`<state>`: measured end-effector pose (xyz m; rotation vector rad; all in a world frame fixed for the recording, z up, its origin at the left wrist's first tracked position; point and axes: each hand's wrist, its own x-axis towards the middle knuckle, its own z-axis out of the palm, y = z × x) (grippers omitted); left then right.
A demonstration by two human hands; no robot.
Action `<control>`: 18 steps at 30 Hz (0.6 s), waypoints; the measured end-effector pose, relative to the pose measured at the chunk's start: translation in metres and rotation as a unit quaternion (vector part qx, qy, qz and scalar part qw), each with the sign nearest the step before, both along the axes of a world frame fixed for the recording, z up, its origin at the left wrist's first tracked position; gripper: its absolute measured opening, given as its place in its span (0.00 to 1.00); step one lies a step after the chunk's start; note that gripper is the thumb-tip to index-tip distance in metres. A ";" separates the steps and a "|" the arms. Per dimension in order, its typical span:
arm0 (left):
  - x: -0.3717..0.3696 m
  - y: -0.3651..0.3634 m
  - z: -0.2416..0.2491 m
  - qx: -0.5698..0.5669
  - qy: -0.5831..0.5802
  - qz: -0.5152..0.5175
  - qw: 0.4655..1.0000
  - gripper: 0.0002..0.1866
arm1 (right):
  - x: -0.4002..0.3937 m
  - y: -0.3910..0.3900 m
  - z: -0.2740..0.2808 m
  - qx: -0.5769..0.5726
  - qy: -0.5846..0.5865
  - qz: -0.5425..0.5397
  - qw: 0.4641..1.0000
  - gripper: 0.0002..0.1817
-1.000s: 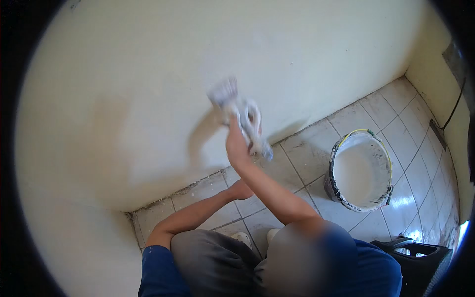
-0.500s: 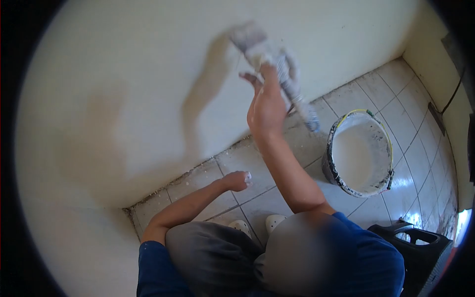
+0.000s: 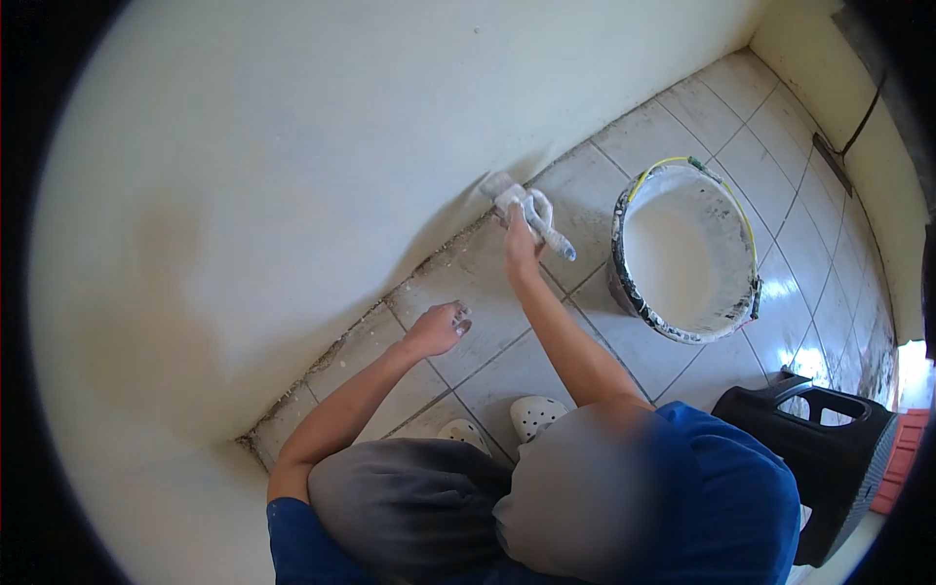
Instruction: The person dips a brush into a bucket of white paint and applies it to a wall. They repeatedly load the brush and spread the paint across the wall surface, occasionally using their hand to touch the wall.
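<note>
A paintbrush (image 3: 503, 187), caked in white paint, is gripped in my right hand (image 3: 522, 239). Its bristle end is at the foot of the pale wall (image 3: 322, 146), close to where wall and floor meet; exact contact is hard to see. The handle points down to the right, with a whitish loop beside it. My left hand (image 3: 437, 330) is curled closed over the floor tiles, with white smears on the fingers. Whether anything is inside it is hidden. Right of my right hand stands a bucket (image 3: 634, 292) with whitish paint (image 3: 673, 253) in it.
A yellow handle (image 3: 673, 162) runs along the bucket's rim. A black plastic stool (image 3: 760, 419) lies at the lower right beside a red object (image 3: 902, 458). White clogs (image 3: 536, 414) show under my knees on the tiled floor (image 3: 497, 312). A dark strip (image 3: 832, 164) lies by the far wall.
My right hand has brought the paintbrush down from higher on the wall to its base. The left hand has shifted slightly left and up in view. The view itself has tilted somewhat.
</note>
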<state>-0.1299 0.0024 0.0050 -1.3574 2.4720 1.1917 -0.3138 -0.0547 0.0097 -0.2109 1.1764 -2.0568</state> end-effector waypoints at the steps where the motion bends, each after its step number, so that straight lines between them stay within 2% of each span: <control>1: -0.001 -0.001 0.002 0.004 0.013 0.007 1.000 0.19 | -0.003 -0.003 -0.002 -0.014 0.007 0.012 1.000 0.18; 3: -0.002 -0.005 -0.001 0.000 0.034 0.015 0.999 0.18 | -0.002 -0.009 -0.004 -0.041 0.021 0.036 0.998 0.18; 4: -0.002 -0.007 -0.005 -0.006 0.043 0.017 0.999 0.17 | -0.001 -0.022 -0.038 -0.034 0.068 0.022 0.997 0.18; 7: -0.010 -0.008 -0.005 -0.007 0.063 0.019 0.998 0.16 | -0.005 -0.020 -0.049 0.074 -0.026 0.038 0.996 0.17; 10: -0.011 -0.011 0.005 -0.006 0.058 0.019 0.998 0.15 | -0.014 -0.015 -0.034 0.035 -0.018 0.012 0.999 0.18; 13: -0.007 -0.003 0.002 0.004 0.039 0.020 0.999 0.15 | -0.019 -0.026 -0.030 -0.038 0.121 0.001 0.992 0.18; 14: -0.006 -0.003 0.001 0.004 0.034 0.019 0.999 0.14 | -0.017 -0.031 -0.030 -0.043 0.132 0.006 0.990 0.18; 17: -0.006 -0.006 -0.005 0.005 0.066 0.014 0.998 0.14 | -0.022 -0.035 -0.040 0.105 -0.019 0.052 0.993 0.18; 18: -0.010 -0.010 0.000 0.010 0.064 0.017 0.998 0.14 | -0.024 -0.036 -0.035 0.065 -0.019 0.033 0.997 0.18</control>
